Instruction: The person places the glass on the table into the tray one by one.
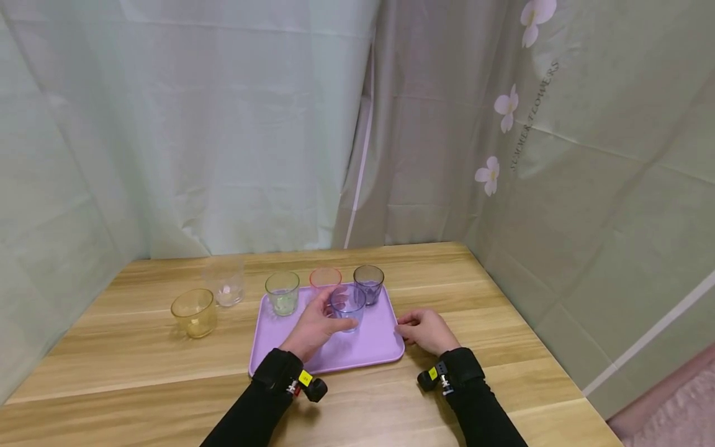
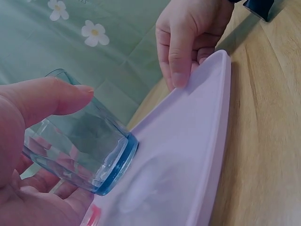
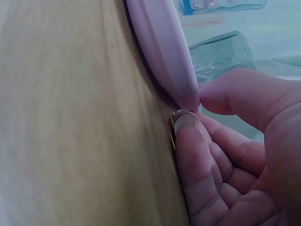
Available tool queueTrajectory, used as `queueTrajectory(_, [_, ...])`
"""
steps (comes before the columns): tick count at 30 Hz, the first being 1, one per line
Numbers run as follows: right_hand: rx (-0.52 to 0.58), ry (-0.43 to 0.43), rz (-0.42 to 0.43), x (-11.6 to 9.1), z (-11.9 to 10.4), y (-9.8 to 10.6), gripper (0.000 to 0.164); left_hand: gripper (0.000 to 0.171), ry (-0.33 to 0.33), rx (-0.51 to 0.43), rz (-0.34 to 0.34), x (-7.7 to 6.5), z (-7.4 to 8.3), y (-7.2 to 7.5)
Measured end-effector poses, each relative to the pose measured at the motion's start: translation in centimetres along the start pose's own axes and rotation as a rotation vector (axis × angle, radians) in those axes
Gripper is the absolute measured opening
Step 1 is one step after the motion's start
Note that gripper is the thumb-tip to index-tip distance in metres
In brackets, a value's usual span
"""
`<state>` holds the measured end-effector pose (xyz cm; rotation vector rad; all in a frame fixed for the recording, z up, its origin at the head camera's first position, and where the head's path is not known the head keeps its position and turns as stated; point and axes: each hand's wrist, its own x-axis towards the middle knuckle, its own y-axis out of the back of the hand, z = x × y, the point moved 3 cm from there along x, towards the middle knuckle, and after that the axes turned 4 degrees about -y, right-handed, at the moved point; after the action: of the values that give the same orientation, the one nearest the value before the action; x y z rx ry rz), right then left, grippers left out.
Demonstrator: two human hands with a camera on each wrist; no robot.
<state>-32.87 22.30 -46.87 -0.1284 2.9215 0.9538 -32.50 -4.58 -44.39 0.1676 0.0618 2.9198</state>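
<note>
My left hand [image 1: 310,328] grips a clear blue glass [image 1: 347,299] by its sides, thumb in front and fingers behind. The glass stands near the middle of a light purple tray [image 1: 368,349]; whether its base touches the tray I cannot tell. At the tray's right rim, my right hand [image 1: 429,331] pinches the edge between thumb and finger, seen closely in the right wrist view, where the rim [image 3: 176,61] meets the fingertips. Behind the blue glass, a green glass [image 1: 282,294], a red-rimmed glass [image 1: 325,278] and a dark grey glass [image 1: 369,285] line the tray's far side.
Left of the tray, a yellow glass [image 1: 193,313] and a colourless clear glass [image 1: 229,288] are on the wooden table [image 1: 139,385]. Curtains [image 1: 268,136] hang behind the table and along its sides.
</note>
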Motion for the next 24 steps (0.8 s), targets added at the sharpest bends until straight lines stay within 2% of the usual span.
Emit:
queueTrajectory(11, [0.021, 0.012, -0.007, 0.3, 0.4, -0.1, 0.022, 0.09, -0.011, 0.082, 0.009, 0.5, -0.3, -0.9])
queueTrajectory(18, [0.025, 0.016, -0.011, 0.5, 0.5, -0.1, 0.022, 0.085, -0.008, 0.111, 0.014, 0.8, -0.5, -1.6])
queueTrajectory(24, [0.014, 0.007, -0.007, 0.3, 0.4, -0.1, 0.023, 0.088, -0.003, 0.121, 0.025, 0.8, -0.7, -2.1])
